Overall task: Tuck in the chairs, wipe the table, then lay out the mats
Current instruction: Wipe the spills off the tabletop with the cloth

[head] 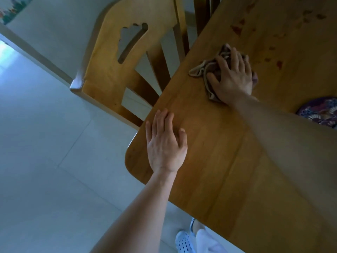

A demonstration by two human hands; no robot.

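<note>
Left hand (166,143) is lying flat, fingers straight, holding nothing, by the near left corner of the light-brown wooden worktop (228,170). Right hand (233,77), fingers spread, is pressing a crumpled grey-brown cloth (198,69) farther along the left edge. Slatted wooden chair (113,52) is standing just beside that edge.

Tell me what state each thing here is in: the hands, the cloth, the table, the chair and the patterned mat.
Right hand: spread, pressing the cloth onto the tabletop.
Cloth: crumpled, lying under the right hand.
Left hand: flat, fingers straight, resting near the table's corner.
Table: bare wood, reddish spots beyond the cloth.
Chair: upright, back close to the table edge.
Mat: lying flat, partly hidden by the right arm.
</note>
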